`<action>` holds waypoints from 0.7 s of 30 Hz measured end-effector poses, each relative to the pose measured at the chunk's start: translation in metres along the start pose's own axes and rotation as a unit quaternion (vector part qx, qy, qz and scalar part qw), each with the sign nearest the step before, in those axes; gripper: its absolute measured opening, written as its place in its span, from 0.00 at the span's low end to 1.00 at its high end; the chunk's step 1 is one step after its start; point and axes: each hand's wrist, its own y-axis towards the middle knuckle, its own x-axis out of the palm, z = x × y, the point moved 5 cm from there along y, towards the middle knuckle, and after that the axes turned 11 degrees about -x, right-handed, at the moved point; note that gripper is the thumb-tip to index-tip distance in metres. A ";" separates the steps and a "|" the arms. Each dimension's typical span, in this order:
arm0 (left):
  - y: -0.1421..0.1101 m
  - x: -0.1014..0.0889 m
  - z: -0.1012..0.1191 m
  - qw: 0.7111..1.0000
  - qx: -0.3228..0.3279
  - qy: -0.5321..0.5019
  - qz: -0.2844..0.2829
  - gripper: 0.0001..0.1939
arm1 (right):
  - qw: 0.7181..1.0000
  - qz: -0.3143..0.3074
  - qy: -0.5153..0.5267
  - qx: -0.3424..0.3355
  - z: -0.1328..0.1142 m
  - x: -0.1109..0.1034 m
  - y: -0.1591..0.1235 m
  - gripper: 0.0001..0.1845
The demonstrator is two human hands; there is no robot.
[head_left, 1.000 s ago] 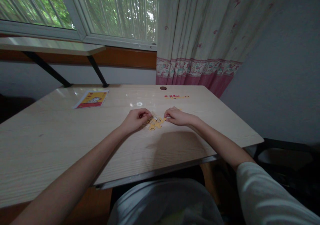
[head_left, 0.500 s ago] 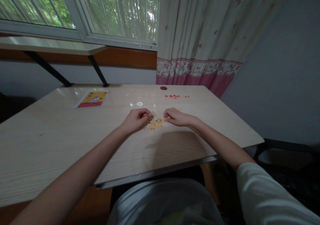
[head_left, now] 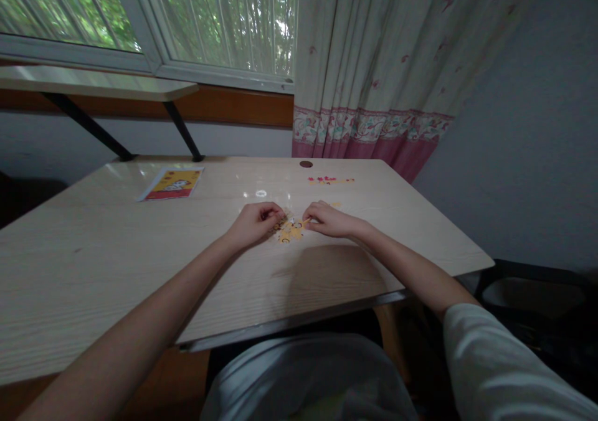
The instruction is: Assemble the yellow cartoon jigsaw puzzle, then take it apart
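Note:
A small pile of yellow jigsaw puzzle pieces [head_left: 290,231], some with dark markings, lies on the desk between my hands. My left hand [head_left: 256,225] rests at the pile's left edge with thumb and fingers closed together; what they hold, if anything, is too small to make out. On the other side my right hand [head_left: 329,219] pinches a yellow puzzle piece [head_left: 306,222] at the pile's right edge. Beyond my right hand lies another yellow piece [head_left: 336,204]. Farther back, red and yellow pieces [head_left: 331,180] are laid out in a short row.
The pale wooden desk [head_left: 140,265] carries a yellow and red picture sheet [head_left: 174,183] with a cartoon animal at back left. A raised shelf [head_left: 103,85] on black struts stands over the back left. A round cable hole [head_left: 306,164] is near the back edge, before the curtain [head_left: 369,122].
My right hand has moved slightly left, toward the pile, and the yellow piece at its fingertips is now tilted up. My left hand has stayed in place.

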 end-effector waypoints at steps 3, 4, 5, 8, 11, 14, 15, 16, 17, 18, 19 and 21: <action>0.000 0.001 0.001 1.000 0.004 -0.005 -0.003 0.17 | 0.997 0.071 0.035 -0.004 -0.006 -0.008 0.003 0.08; -0.001 0.002 0.002 1.000 0.004 -0.008 -0.006 0.16 | 0.994 0.096 0.049 0.001 -0.008 -0.010 0.003 0.08; -0.001 0.003 0.003 1.000 0.004 -0.015 -0.009 0.16 | 0.991 0.120 0.063 0.010 -0.009 -0.012 0.003 0.09; -0.003 0.006 0.009 0.999 0.010 -0.040 -0.028 0.15 | 0.976 0.181 0.113 0.049 -0.013 -0.015 0.004 0.09; -0.006 0.011 0.013 0.996 0.006 -0.069 -0.056 0.14 | 0.961 0.214 0.160 0.071 -0.015 -0.012 0.006 0.10; -0.008 0.015 0.012 0.993 -0.005 -0.096 -0.070 0.14 | 0.951 0.233 0.195 0.061 -0.016 -0.007 0.008 0.12; -0.008 0.016 0.012 0.992 -0.004 -0.101 -0.070 0.14 | 0.946 0.237 0.210 0.060 -0.015 -0.005 0.008 0.13; -0.008 0.016 0.011 0.993 -0.001 -0.102 -0.067 0.14 | 0.942 0.240 0.228 0.063 -0.014 -0.002 0.008 0.14; -0.007 0.016 0.011 0.993 0.004 -0.101 -0.063 0.14 | 0.937 0.240 0.245 0.068 -0.012 0.000 0.009 0.14; -0.007 0.016 0.010 0.993 0.009 -0.097 -0.059 0.13 | 0.933 0.240 0.259 0.072 -0.011 0.003 0.009 0.14; -0.007 0.016 0.010 0.994 0.013 -0.094 -0.055 0.13 | 0.930 0.239 0.268 0.073 -0.011 0.005 0.010 0.15; -0.006 0.015 0.009 0.995 0.017 -0.089 -0.044 0.14 | 0.930 0.242 0.267 0.071 -0.012 0.006 0.010 0.16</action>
